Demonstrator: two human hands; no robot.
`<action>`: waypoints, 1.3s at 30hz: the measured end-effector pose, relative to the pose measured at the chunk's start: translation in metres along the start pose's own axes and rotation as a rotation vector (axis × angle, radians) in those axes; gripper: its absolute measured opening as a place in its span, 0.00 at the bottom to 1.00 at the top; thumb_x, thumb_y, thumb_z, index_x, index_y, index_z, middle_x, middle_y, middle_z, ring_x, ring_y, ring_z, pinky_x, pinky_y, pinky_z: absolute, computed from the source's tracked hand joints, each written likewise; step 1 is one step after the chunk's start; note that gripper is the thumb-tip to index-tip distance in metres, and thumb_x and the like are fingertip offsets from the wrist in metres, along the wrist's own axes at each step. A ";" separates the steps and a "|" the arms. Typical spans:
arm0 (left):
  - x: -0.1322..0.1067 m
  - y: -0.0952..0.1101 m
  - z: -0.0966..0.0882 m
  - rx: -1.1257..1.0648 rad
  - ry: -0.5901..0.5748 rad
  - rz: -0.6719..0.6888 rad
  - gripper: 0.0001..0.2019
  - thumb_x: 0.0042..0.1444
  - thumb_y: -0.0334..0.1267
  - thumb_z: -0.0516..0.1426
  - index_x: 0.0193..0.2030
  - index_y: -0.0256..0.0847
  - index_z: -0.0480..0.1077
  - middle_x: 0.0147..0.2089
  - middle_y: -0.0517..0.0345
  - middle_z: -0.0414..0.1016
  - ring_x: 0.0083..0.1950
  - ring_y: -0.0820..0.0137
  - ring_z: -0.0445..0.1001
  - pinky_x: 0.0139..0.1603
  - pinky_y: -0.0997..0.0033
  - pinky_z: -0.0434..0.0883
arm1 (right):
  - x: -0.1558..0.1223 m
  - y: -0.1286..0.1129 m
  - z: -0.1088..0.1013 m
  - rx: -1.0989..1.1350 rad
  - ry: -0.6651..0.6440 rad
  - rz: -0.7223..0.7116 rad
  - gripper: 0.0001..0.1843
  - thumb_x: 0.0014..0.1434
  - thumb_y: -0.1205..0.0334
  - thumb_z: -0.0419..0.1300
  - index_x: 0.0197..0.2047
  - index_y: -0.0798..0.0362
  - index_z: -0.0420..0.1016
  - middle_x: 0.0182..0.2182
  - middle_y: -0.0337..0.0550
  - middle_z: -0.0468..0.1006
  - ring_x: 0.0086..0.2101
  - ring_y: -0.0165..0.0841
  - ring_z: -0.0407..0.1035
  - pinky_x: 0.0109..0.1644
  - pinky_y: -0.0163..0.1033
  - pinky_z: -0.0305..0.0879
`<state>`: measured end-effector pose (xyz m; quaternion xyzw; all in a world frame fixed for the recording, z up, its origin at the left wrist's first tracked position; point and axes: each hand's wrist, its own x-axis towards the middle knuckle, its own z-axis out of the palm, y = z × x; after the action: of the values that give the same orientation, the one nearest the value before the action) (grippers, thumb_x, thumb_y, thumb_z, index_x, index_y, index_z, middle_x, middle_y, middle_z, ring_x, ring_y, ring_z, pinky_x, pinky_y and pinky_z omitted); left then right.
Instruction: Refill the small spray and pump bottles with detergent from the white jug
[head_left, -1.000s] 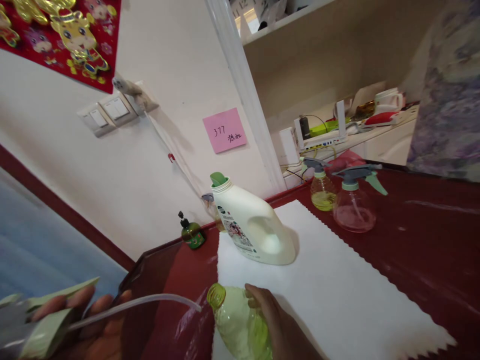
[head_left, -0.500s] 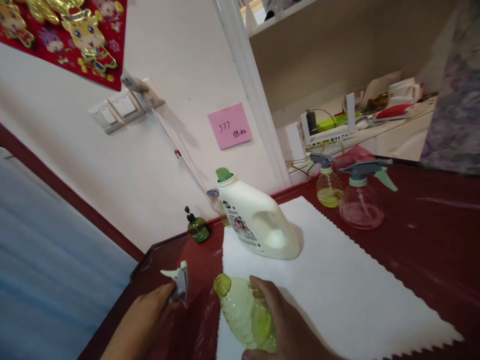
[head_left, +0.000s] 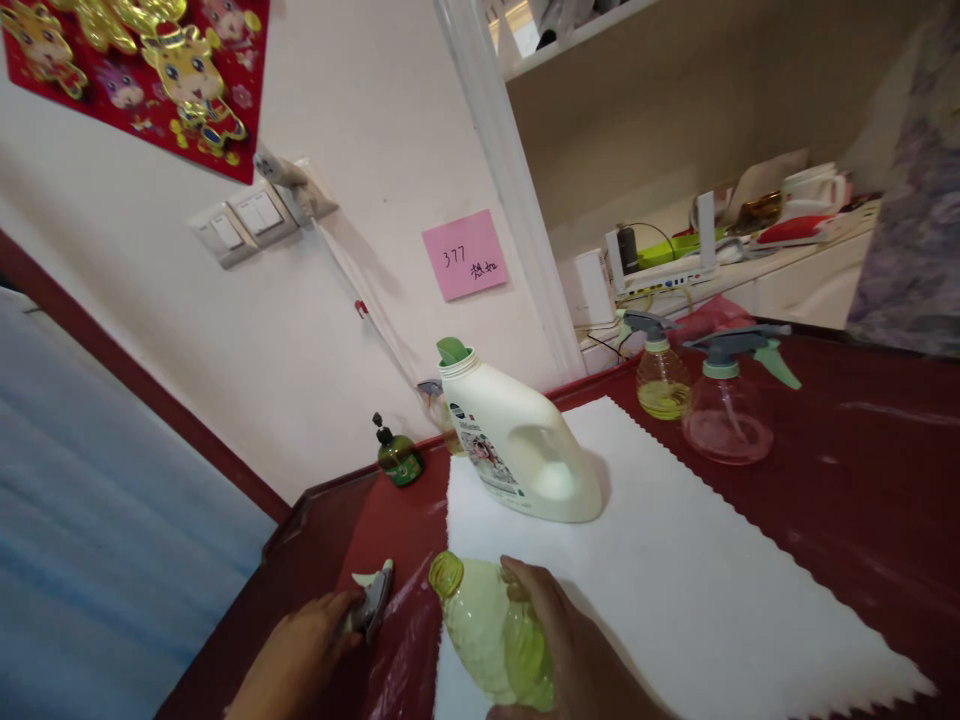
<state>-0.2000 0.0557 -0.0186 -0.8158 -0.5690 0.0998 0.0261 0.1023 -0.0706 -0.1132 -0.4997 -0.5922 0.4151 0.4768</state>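
My left hand (head_left: 311, 640) is closed on a grey and pale green spray nozzle (head_left: 373, 600), low over the red tabletop left of the white cloth. The fingers of my right hand (head_left: 570, 640) wrap around the side of a clear yellow-green spray bottle (head_left: 487, 630), whose neck is uncovered. That bottle stands at the near left part of the white cloth (head_left: 675, 560). Just beyond it, a large cream detergent jug (head_left: 532, 450) with a green spout at its mouth rests upright on the cloth. My hands do not touch the jug.
At the right stand a yellow spray bottle (head_left: 661, 385) and a pink one (head_left: 727, 420). A dark green pump bottle (head_left: 399, 458) is near the wall, and another bottle is partly hidden behind the jug. A white router (head_left: 664, 280) sits on the shelf behind.
My left hand has moved slightly right and down with the spray nozzle, bringing it closer to the tabletop. My right hand keeps the same hold on the bottle. The view shifts a little.
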 end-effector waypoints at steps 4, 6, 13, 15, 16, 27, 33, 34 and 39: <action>-0.008 0.012 -0.021 -0.116 0.160 0.036 0.22 0.59 0.47 0.55 0.56 0.43 0.77 0.58 0.42 0.80 0.60 0.44 0.75 0.62 0.45 0.68 | -0.001 -0.010 -0.006 -0.005 -0.083 0.021 0.63 0.36 0.59 0.76 0.72 0.59 0.52 0.66 0.66 0.62 0.63 0.54 0.62 0.67 0.57 0.58; -0.014 0.030 -0.033 -0.340 0.194 0.064 0.24 0.60 0.52 0.55 0.60 0.47 0.74 0.62 0.46 0.77 0.63 0.47 0.73 0.65 0.48 0.67 | -0.001 -0.010 -0.006 -0.007 -0.048 0.019 0.63 0.35 0.60 0.76 0.72 0.57 0.53 0.67 0.65 0.62 0.63 0.54 0.62 0.67 0.56 0.58; -0.032 0.121 -0.036 -1.219 -0.094 0.299 0.43 0.45 0.57 0.70 0.69 0.59 0.62 0.74 0.56 0.62 0.75 0.49 0.56 0.73 0.48 0.57 | 0.002 0.009 0.004 0.023 0.038 -0.095 0.60 0.39 0.56 0.76 0.71 0.53 0.53 0.66 0.62 0.65 0.62 0.52 0.65 0.65 0.54 0.63; -0.030 0.142 -0.023 -1.360 -0.124 0.334 0.48 0.42 0.56 0.72 0.70 0.57 0.61 0.73 0.52 0.62 0.75 0.46 0.56 0.73 0.45 0.55 | 0.004 0.017 0.009 0.046 0.122 -0.165 0.53 0.45 0.58 0.72 0.71 0.51 0.54 0.65 0.59 0.67 0.60 0.50 0.67 0.63 0.52 0.66; -0.028 0.149 -0.015 -1.423 -0.131 0.339 0.50 0.41 0.56 0.73 0.71 0.55 0.60 0.72 0.50 0.64 0.74 0.45 0.57 0.72 0.44 0.57 | 0.006 0.021 0.011 0.053 0.148 -0.191 0.52 0.46 0.58 0.71 0.70 0.50 0.54 0.65 0.58 0.68 0.60 0.49 0.68 0.62 0.52 0.67; -0.002 0.158 -0.025 -1.411 0.204 0.090 0.47 0.44 0.55 0.71 0.69 0.48 0.58 0.65 0.47 0.73 0.65 0.48 0.71 0.62 0.54 0.73 | 0.003 0.008 0.004 0.014 0.144 -0.066 0.63 0.40 0.69 0.70 0.75 0.56 0.42 0.72 0.60 0.53 0.70 0.51 0.50 0.71 0.59 0.54; 0.017 0.166 -0.001 -1.394 0.208 0.117 0.43 0.50 0.52 0.67 0.68 0.45 0.53 0.67 0.42 0.69 0.68 0.48 0.67 0.67 0.52 0.67 | 0.000 0.025 0.010 -0.086 0.343 -0.354 0.44 0.49 0.66 0.63 0.70 0.52 0.56 0.68 0.55 0.64 0.66 0.47 0.60 0.69 0.56 0.60; 0.018 0.167 0.005 -1.346 0.205 0.139 0.41 0.52 0.52 0.66 0.67 0.44 0.53 0.68 0.40 0.67 0.69 0.48 0.65 0.69 0.52 0.65 | 0.000 0.026 0.010 -0.099 0.339 -0.389 0.41 0.51 0.65 0.62 0.68 0.52 0.58 0.66 0.55 0.66 0.64 0.46 0.62 0.68 0.54 0.61; 0.019 0.170 0.013 -1.234 0.156 0.221 0.35 0.59 0.51 0.61 0.68 0.46 0.50 0.71 0.41 0.61 0.72 0.52 0.61 0.72 0.50 0.59 | 0.001 0.023 0.004 -0.122 0.340 -0.435 0.31 0.56 0.64 0.58 0.63 0.48 0.63 0.61 0.50 0.70 0.61 0.42 0.65 0.65 0.48 0.64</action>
<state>-0.0393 0.0125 -0.0603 -0.7396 -0.4308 -0.3045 -0.4181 0.1024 -0.0666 -0.1358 -0.4514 -0.6208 0.1767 0.6161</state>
